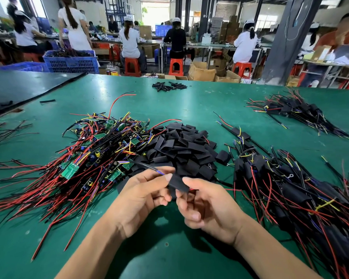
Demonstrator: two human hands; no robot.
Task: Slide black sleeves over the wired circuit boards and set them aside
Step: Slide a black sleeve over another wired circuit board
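1. Black sleeve point(177, 183) held just above the green counter point(165, 250), between both hands, in front of the loose pile of sleeves point(181, 146).
2. Left hand point(143, 196): fingers curled, thumb and forefinger pinching the sleeve's left end along with a black cable point(147, 167) that shows blue wire at its tip.
3. Right hand point(208, 206): thumb and forefinger pinching the sleeve's right end, remaining fingers curled underneath.
4. Board inside the held sleeve: cannot tell.
5. Left of the sleeve pile and touching it: heap of bare wired circuit boards point(101, 150), red and black leads fanning toward the near edge.
6. On the right: heap of sleeved boards point(290, 188); a second sleeved heap point(296, 111) farther back, well apart.
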